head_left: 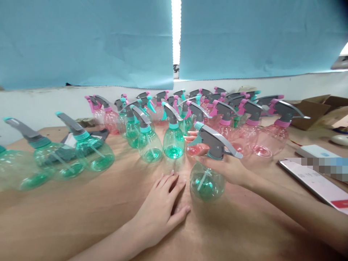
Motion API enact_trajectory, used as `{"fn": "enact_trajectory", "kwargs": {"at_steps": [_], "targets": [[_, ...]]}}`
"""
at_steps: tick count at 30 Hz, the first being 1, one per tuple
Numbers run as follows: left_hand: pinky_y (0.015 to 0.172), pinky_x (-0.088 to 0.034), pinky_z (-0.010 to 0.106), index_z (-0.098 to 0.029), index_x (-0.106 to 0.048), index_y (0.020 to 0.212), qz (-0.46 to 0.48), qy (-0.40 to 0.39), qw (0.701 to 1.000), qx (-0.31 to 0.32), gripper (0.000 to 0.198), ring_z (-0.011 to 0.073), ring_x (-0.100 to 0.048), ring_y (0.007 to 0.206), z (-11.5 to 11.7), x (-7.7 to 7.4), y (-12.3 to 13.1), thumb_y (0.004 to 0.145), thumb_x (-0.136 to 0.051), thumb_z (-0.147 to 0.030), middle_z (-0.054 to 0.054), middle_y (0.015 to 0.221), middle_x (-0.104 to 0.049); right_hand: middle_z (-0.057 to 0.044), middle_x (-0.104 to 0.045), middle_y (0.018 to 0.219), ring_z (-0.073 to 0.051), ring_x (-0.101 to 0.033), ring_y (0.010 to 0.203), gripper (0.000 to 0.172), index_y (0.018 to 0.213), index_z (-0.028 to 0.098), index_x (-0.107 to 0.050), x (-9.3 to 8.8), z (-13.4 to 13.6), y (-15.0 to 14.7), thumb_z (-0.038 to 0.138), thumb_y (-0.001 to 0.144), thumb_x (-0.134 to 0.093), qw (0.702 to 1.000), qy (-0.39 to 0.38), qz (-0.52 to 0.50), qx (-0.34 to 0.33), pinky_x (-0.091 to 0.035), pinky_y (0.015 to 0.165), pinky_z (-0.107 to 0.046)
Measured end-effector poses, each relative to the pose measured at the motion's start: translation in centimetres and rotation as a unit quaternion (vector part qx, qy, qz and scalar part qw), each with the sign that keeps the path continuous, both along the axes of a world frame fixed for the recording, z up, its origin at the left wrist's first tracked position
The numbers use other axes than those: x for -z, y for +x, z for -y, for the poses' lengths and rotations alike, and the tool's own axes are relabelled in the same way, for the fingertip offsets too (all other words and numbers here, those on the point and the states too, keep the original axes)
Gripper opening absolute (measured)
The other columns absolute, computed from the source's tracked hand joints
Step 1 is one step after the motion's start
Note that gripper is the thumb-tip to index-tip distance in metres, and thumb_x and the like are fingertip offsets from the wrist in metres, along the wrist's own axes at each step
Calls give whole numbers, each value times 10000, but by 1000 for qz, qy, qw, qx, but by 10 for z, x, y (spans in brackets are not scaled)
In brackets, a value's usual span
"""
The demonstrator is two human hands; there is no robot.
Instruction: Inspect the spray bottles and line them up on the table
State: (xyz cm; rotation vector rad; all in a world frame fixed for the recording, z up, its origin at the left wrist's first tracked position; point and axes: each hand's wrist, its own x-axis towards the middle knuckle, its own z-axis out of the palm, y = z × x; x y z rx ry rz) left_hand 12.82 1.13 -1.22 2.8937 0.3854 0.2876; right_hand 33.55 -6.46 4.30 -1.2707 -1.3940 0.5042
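Two big curtains (87,43) of flat blue cloth fill the back, a bright strip of light slicing down between them. Under them spreads the tabletop (108,217), tan, smooth and wood-looking, and at its far right sits an open cardboard box (312,108), all stiff brown flaps.

Now the crowd: pink spray bottles (272,139), clear tinted plastic with round bellies, bunched to the right and at the back; green spray bottles (174,141) front and left, teal collars, grey heads tapering to long tails. A flat, glossy phone (301,172) lies near the right edge.

And here's the one in hand, a green spray bottle with a grey head (203,186), near the middle of the table in front of the rows, its globe see-through, a pale tube slanting inside. The right hand (227,166) has it gripped around the neck, forearm reaching in from the right, fingertips poking out beyond the teal trigger (199,137). I can't tell whether its base touches the wood. The left hand (163,203) lies just beside it, palm down, open and holding nothing, fingers stretched forward, thumb spread toward the bottle.
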Motion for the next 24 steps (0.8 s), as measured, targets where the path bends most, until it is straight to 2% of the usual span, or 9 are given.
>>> {"fn": "enact_trajectory", "kwargs": {"at_steps": [4,9,15,21,24], "targets": [[1058,-339,543,-155,-469,1359,-2,-1,1000,3,519,343,-392,1305,0,-1,0,919,-544,-420,159,1397,-464,22,-634,719,-169,-600,647,479,1253,305,-566,1,1,1,191,788,-582,1000,-9,-4,-7,-511,674,-340],[1055,-337,556,-159,-463,1361,-10,0,1000,1,516,342,-388,1307,-1,-1,1,924,-536,-424,159,1400,-461,-5,-674,898,-160,-612,696,489,1236,284,-580,1,1,1,167,761,-585,1000,-1,-8,-3,-517,701,-331],[1055,-338,556,-167,-465,1359,-3,-5,1000,1,513,344,-391,1306,-1,-1,1,920,-541,-421,154,1399,-463,-14,-670,1007,-144,-601,665,498,1218,299,-583,1,0,1,126,751,-581,1000,0,-14,-9,-519,693,-327],[1053,-343,543,-195,-467,1352,12,-8,1000,1,503,337,-407,1296,0,1,0,917,-539,-436,139,1394,-474,5,-672,847,-160,-598,658,468,1168,288,-612,0,0,0,128,730,-579,1000,1,-13,3,-513,684,-329],[1057,-339,541,-192,-464,1355,9,-6,1000,2,507,335,-402,1300,0,0,0,917,-536,-437,141,1397,-470,8,-671,833,-159,-597,647,456,1150,285,-620,0,0,0,125,725,-575,1000,-1,-14,3,-510,680,-329]]}}
